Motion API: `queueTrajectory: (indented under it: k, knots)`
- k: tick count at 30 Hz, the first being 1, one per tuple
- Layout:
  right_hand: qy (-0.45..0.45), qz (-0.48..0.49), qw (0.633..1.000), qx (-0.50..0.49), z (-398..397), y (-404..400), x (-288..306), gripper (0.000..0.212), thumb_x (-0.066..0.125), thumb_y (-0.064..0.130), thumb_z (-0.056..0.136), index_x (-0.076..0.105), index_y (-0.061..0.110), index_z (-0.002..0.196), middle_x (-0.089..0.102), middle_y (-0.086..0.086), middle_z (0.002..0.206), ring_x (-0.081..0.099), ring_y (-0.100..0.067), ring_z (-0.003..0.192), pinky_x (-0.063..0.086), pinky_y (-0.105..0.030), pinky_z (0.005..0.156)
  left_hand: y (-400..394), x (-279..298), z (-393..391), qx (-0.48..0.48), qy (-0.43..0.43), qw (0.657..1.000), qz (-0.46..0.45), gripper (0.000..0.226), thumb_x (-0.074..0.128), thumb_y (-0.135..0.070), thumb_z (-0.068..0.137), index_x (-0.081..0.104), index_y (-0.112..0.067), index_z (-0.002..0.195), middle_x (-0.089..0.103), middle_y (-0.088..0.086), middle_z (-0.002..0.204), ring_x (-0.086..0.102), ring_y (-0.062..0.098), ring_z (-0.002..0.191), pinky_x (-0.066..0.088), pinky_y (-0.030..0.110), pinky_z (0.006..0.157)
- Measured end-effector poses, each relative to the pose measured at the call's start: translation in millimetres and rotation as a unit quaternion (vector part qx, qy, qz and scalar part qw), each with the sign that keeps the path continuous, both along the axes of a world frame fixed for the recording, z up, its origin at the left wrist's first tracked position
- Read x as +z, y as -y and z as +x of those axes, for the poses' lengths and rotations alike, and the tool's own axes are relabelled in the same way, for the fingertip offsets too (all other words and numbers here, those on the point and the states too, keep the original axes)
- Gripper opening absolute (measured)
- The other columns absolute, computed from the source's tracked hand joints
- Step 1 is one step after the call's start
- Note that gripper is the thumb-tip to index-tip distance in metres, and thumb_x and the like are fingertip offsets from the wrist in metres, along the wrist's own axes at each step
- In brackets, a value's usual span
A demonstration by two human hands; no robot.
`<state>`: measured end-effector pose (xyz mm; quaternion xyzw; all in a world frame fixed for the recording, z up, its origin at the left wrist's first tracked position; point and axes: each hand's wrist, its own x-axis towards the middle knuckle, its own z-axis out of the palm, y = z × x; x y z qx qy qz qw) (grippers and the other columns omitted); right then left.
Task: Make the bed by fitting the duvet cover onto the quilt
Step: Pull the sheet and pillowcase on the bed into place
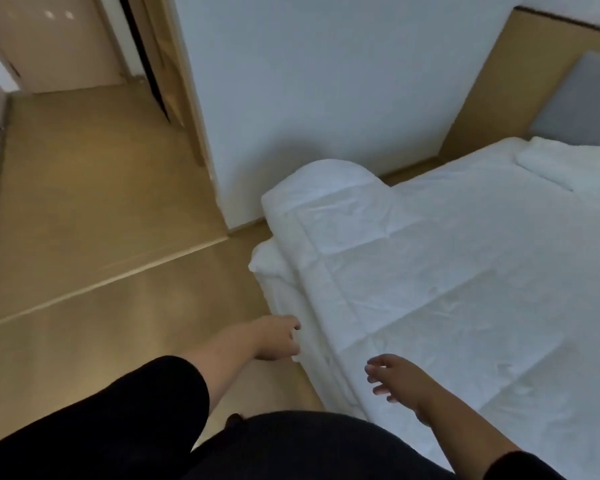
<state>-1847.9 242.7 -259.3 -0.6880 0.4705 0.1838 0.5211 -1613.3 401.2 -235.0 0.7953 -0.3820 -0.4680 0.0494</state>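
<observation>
A white duvet (447, 271) lies spread over the bed, its surface creased. Its left edge hangs down the side of the bed in folds, with a bulging corner (326, 181) near the wall. My left hand (278, 337) is at the hanging edge low on the bed's side, fingers curled against the white fabric. My right hand (395, 379) hovers just above the near edge of the duvet, fingers spread and empty. A white pillow (561, 164) lies at the head of the bed.
Tan wooden floor (101, 237) runs along the left of the bed. A white wall (326, 81) stands close behind the bed's corner. An open doorway (146, 57) is at the top left. A tan and grey headboard (534, 74) is at the upper right.
</observation>
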Motion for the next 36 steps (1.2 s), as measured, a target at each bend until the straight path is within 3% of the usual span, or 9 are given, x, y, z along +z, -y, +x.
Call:
queueTrajectory:
  k: [6, 10, 13, 17, 22, 29, 32, 36]
  knots:
    - [-0.042, 0.008, 0.991, 0.129, 163, -25, -11, 0.029, 0.057, 0.038, 0.098, 0.061, 0.022, 0.123, 0.068, 0.002, 0.111, 0.069, -0.013, 0.096, 0.056, -0.032, 0.089, -67, -5, 147, 0.148, 0.023, 0.988, -0.024, 0.056, 0.058, -0.034, 0.097, 0.043, -0.017, 0.148, 0.054, 0.005, 0.143, 0.055, 0.022, 0.125, 0.046, 0.035, 0.103]
    - [-0.05, -0.025, 0.985, 0.162, 230, -3, -20, 0.038, 0.061, 0.04, 0.095, 0.058, 0.023, 0.128, 0.064, 0.003, 0.117, 0.067, -0.011, 0.097, 0.054, -0.034, 0.094, -75, -19, 199, 0.18, 0.008, 0.984, -0.013, 0.054, 0.059, -0.036, 0.096, 0.045, -0.019, 0.146, 0.059, 0.002, 0.136, 0.058, 0.019, 0.117, 0.046, 0.029, 0.094]
    - [-0.075, -0.073, 0.976, 0.19, 270, 29, -40, 0.047, 0.061, 0.041, 0.095, 0.054, 0.019, 0.136, 0.06, -0.004, 0.131, 0.062, -0.019, 0.111, 0.049, -0.035, 0.098, -57, -36, 225, 0.198, -0.016, 0.98, -0.011, 0.055, 0.058, -0.037, 0.097, 0.042, -0.02, 0.147, 0.06, 0.0, 0.133, 0.058, 0.018, 0.106, 0.044, 0.028, 0.088]
    - [-0.12, -0.098, 0.958, 0.241, 315, 68, -71, 0.053, 0.057, 0.038, 0.096, 0.044, 0.02, 0.144, 0.055, -0.008, 0.14, 0.057, -0.023, 0.115, 0.043, -0.03, 0.09, -21, -63, 252, 0.197, -0.053, 0.979, 0.022, 0.056, 0.057, -0.039, 0.099, 0.039, -0.022, 0.15, 0.057, 0.0, 0.138, 0.055, 0.019, 0.121, 0.044, 0.032, 0.099]
    - [-0.163, -0.113, 0.936, 0.29, 362, 118, -113, 0.056, 0.052, 0.035, 0.096, 0.038, 0.022, 0.148, 0.05, -0.007, 0.143, 0.059, -0.024, 0.114, 0.049, -0.032, 0.086, 35, -99, 297, 0.214, -0.067, 0.972, 0.069, 0.054, 0.057, -0.038, 0.099, 0.042, -0.02, 0.148, 0.055, 0.003, 0.142, 0.054, 0.021, 0.126, 0.043, 0.033, 0.102]
    - [-0.194, -0.177, 0.908, 0.327, 390, 158, -156, 0.068, 0.054, 0.034, 0.093, 0.025, 0.02, 0.153, 0.025, -0.006, 0.158, 0.035, -0.031, 0.137, 0.044, -0.047, 0.102, 129, -182, 322, 0.222, -0.098, 0.966, 0.093, 0.06, 0.059, -0.035, 0.097, 0.039, -0.017, 0.15, 0.048, 0.005, 0.15, 0.049, 0.024, 0.132, 0.04, 0.034, 0.106]
    - [-0.202, -0.225, 0.9, 0.315, 389, 170, -177, 0.076, 0.054, 0.046, 0.094, 0.015, 0.021, 0.154, 0.005, -0.006, 0.165, 0.018, -0.033, 0.145, 0.042, -0.05, 0.102, 161, -229, 325, 0.297, -0.131, 0.942, 0.084, 0.076, 0.067, -0.037, 0.092, 0.031, -0.014, 0.155, 0.039, 0.007, 0.156, 0.043, 0.025, 0.138, 0.035, 0.028, 0.103]
    - [-0.232, -0.207, 0.897, 0.315, 378, 166, -202, 0.101, 0.05, 0.07, 0.088, -0.006, 0.024, 0.158, -0.008, -0.012, 0.166, 0.007, -0.037, 0.151, 0.036, -0.056, 0.11, 189, -290, 337, 0.456, -0.233, 0.858, 0.044, 0.103, 0.085, -0.049, 0.072, 0.035, -0.01, 0.153, 0.045, 0.002, 0.152, 0.048, 0.021, 0.133, 0.04, 0.031, 0.106]
